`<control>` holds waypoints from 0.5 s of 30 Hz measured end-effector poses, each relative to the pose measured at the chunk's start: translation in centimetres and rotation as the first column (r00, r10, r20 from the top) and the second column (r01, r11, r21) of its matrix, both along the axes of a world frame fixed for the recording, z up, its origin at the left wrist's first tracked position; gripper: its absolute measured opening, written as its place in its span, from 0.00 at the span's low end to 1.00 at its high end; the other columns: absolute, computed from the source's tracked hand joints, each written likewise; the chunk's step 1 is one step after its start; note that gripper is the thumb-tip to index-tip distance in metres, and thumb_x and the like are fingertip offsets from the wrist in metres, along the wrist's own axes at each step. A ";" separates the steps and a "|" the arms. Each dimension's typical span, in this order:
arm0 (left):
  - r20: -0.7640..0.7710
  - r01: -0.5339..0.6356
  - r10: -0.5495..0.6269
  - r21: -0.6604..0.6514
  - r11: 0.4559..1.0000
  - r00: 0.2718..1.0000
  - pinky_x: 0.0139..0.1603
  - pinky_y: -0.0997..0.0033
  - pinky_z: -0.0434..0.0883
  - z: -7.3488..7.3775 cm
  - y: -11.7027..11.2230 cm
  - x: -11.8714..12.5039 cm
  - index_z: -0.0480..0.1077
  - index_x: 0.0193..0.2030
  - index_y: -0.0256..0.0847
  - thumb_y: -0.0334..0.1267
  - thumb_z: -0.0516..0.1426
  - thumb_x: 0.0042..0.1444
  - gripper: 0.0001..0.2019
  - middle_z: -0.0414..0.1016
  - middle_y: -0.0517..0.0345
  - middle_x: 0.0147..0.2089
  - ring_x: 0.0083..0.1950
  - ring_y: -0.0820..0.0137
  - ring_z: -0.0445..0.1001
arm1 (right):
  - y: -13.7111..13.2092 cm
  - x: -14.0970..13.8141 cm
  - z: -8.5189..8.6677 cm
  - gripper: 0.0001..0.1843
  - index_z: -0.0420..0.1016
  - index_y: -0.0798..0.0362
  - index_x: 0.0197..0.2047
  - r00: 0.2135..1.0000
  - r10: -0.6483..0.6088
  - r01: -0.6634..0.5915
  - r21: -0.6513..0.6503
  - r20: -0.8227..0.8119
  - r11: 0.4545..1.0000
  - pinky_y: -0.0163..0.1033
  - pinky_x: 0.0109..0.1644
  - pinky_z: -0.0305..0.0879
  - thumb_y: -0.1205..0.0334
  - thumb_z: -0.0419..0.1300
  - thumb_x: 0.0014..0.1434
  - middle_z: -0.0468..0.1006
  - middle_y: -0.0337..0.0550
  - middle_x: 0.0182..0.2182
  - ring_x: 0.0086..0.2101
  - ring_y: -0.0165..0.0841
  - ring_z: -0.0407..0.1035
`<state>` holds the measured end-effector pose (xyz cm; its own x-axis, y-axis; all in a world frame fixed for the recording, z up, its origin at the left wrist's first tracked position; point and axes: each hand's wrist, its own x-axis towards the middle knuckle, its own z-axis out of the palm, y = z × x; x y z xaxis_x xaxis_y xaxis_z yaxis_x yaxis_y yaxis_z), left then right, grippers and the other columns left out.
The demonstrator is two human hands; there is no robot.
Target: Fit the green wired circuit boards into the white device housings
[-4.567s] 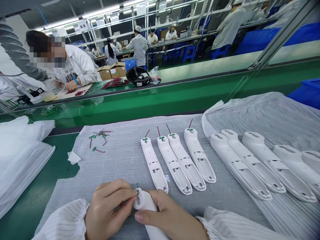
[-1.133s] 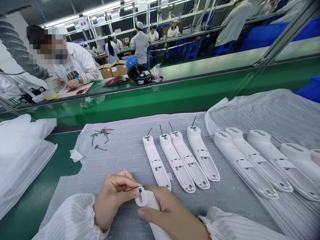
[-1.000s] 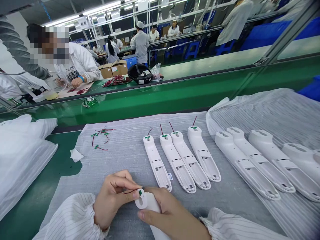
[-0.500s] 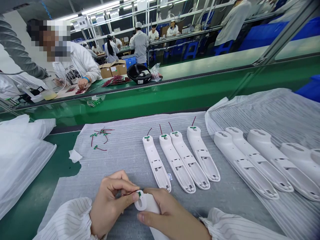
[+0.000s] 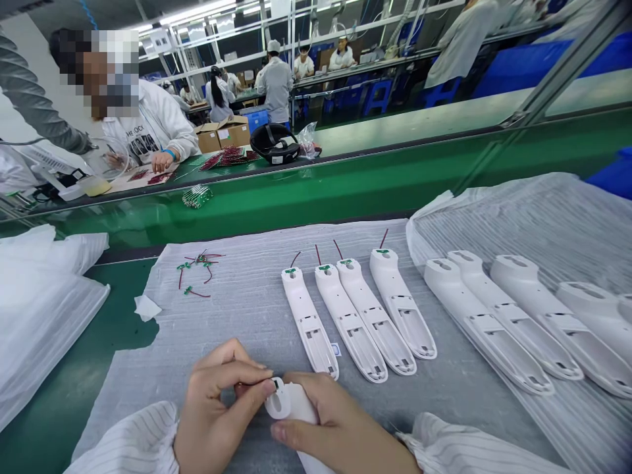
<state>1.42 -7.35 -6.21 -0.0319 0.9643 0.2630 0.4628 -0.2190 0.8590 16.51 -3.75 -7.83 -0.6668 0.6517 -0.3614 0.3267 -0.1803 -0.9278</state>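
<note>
At the front of the mat, my right hand is wrapped round a white plastic housing, its oval-holed end turned towards me. My left hand pinches thumb and forefinger at the rim of that end, on a small circuit board mostly hidden by the fingertips. Just beyond my hands lies a row of several white housings, each with a green board and a red wire at its top. Loose green boards with red wires lie in a small pile at the far left of the mat.
More white housings, with no boards visible in them, lie at the right on foam sheeting. White foam bags stand at the left. Behind a green ledge, a co-worker handles small parts beside a black headset.
My left fingers have shifted slightly over the housing's end, and the green board and red wire there show less. My right hand keeps its hold. The co-worker's head has shifted slightly.
</note>
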 end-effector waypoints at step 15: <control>-0.325 0.007 0.141 0.414 0.910 0.935 0.23 0.83 0.68 -0.5 -0.9 0.5 0.69 0.33 0.35 0.23 0.53 0.49 0.07 0.68 0.58 0.25 0.25 0.78 0.69 | -0.2 -0.4 0.0 0.06 0.63 0.56 0.23 0.999 0.001 0.002 0.066 -0.047 0.998 0.32 0.28 0.51 0.62 0.54 0.45 0.57 0.34 0.20 0.24 0.26 0.52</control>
